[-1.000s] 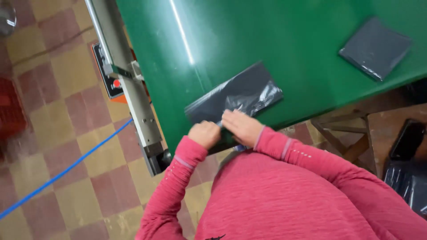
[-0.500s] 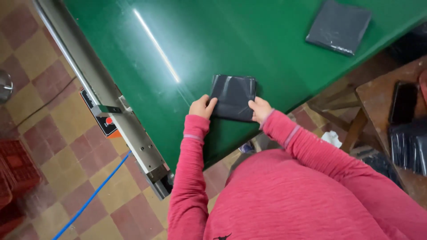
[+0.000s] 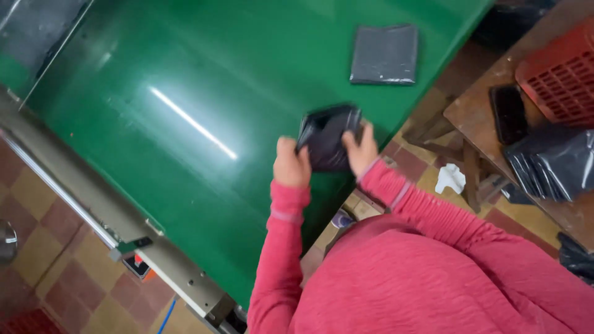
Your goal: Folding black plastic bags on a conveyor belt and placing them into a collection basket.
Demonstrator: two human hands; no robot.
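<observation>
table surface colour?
Glossy green table, under the dark folded bag both hands hold; head view.

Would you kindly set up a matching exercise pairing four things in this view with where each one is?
Things:
1. folded dark bag
2. flat grey packet
3. red crate
4. dark phone

Places:
A. on the wooden table, beside the crate
B. lying alone on the green table, far side
C. held between the left hand and right hand
D. at the right edge of the view, on the wooden table

Pairs: 1-C, 2-B, 3-D, 4-A
</observation>
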